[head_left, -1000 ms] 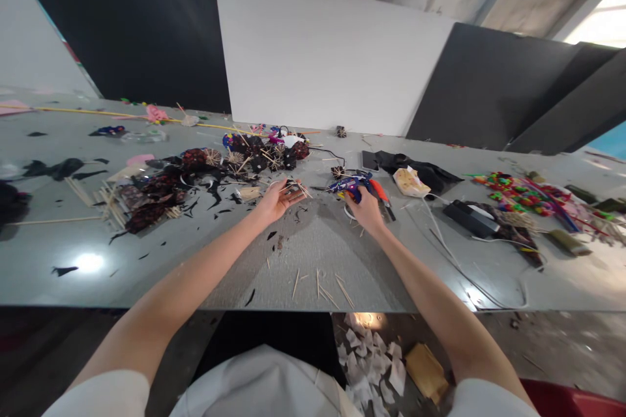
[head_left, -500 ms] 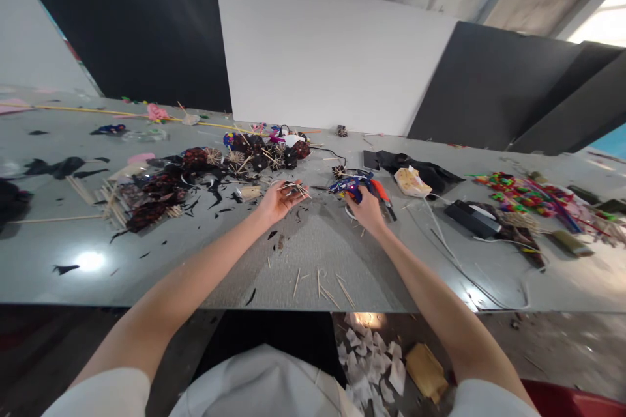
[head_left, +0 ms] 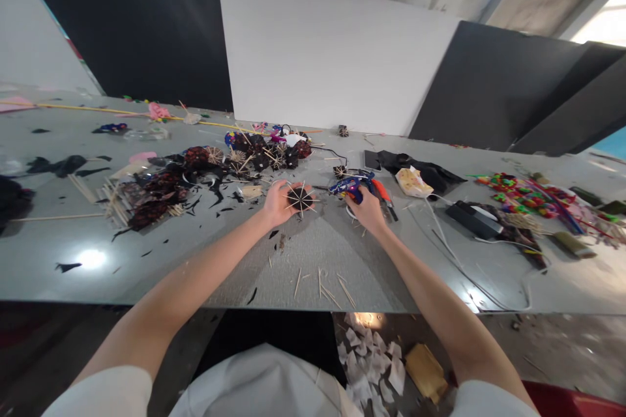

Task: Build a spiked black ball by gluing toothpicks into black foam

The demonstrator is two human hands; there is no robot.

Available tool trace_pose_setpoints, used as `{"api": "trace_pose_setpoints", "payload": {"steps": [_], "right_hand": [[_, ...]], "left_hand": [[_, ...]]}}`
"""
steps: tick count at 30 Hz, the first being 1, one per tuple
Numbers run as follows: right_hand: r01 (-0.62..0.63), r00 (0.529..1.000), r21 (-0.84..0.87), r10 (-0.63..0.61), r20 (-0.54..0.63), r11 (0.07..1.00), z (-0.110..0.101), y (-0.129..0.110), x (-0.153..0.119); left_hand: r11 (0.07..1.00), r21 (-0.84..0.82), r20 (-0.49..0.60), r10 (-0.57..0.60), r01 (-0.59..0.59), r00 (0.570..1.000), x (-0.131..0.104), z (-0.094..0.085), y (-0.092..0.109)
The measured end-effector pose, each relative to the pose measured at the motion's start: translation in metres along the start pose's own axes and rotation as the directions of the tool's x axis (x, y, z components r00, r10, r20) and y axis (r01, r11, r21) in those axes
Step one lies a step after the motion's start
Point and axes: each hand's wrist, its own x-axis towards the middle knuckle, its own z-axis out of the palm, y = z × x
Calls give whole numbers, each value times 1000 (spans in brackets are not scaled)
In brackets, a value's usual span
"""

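Observation:
A dark round piece with thin pale sticks radiating from it (head_left: 300, 199) faces up in my left hand (head_left: 278, 203), whose fingers curl round its far and left side. To the right, my right hand (head_left: 364, 205) is wrapped round a blue glue gun (head_left: 351, 185), with the gun's front pointing left. Orange-handled pliers (head_left: 381, 191) lie just right of that hand. Beyond the glue gun rests a small dark piece with sticks (head_left: 340, 171). Loose pale sticks (head_left: 320, 283) are scattered on the table near its front edge.
A pile of dark balls with sticks (head_left: 267, 153) and black scraps spreads to the left. A bundle of sticks (head_left: 113, 207) lies farther left. On the right are a yellowish block (head_left: 413, 182), a black box (head_left: 473, 219), a white cable (head_left: 447, 254) and colourful craft pieces (head_left: 518, 192).
The stick piece in my left hand has been tilted, so its round dark face with radiating sticks now shows. My right hand and the glue gun have hardly moved.

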Motion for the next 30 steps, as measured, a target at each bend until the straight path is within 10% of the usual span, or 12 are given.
{"api": "trace_pose_setpoints", "payload": {"steps": [5, 9, 14, 21, 30], "right_hand": [[-16, 1000, 8, 16, -23, 1000, 1, 3, 1], [-23, 999, 9, 24, -45, 1000, 2, 7, 3], [-33, 998, -16, 33, -46, 999, 3, 8, 5], [-30, 999, -13, 29, -39, 999, 2, 5, 3], [-18, 1000, -5, 18, -12, 1000, 4, 3, 2]], "left_hand": [[856, 475, -10, 235, -202, 972, -2, 5, -13], [349, 804, 293, 472, -481, 831, -3, 4, -16], [-207, 882, 465, 519, -423, 717, 12, 8, 9], [-533, 812, 524, 486, -238, 700, 22, 1, 115], [-750, 604, 322, 539, 269, 778, -70, -80, 279]]}}
